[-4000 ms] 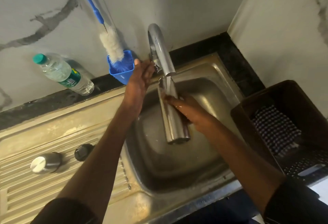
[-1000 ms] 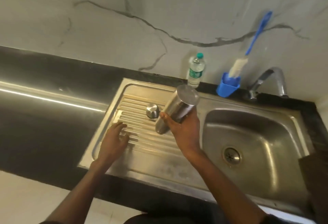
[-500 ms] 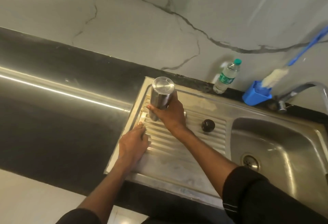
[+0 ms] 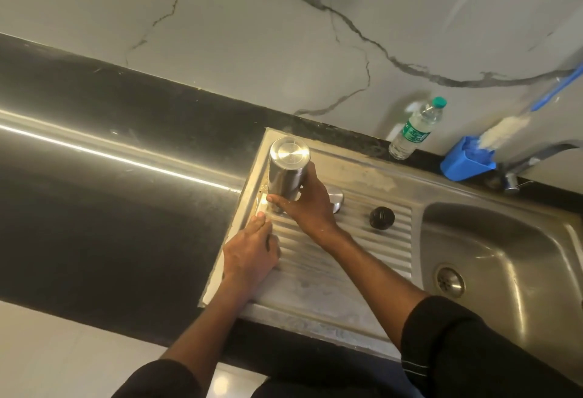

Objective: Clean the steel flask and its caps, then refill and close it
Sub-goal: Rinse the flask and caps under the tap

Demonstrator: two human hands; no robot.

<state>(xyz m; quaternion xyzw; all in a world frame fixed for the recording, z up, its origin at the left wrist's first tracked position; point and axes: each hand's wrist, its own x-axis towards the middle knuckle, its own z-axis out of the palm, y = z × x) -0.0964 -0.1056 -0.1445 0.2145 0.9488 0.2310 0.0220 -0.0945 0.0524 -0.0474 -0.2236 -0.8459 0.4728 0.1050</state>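
Observation:
The steel flask stands upside down, base up, at the far left corner of the ribbed drainboard. My right hand grips its lower part, fingers wrapped round it. My left hand rests flat on the drainboard's left edge, fingers straight, just in front of the flask. A steel cap lies behind my right hand, partly hidden. A black inner cap sits on the ribs to the right.
The sink basin with its drain lies to the right. A plastic water bottle, a blue holder with a bottle brush and the tap line the back wall. Black counter stretches left.
Four seconds ago the flask was held under the tap. My right hand has since carried it left and set it inverted on the drainboard corner; my left hand settled on the edge.

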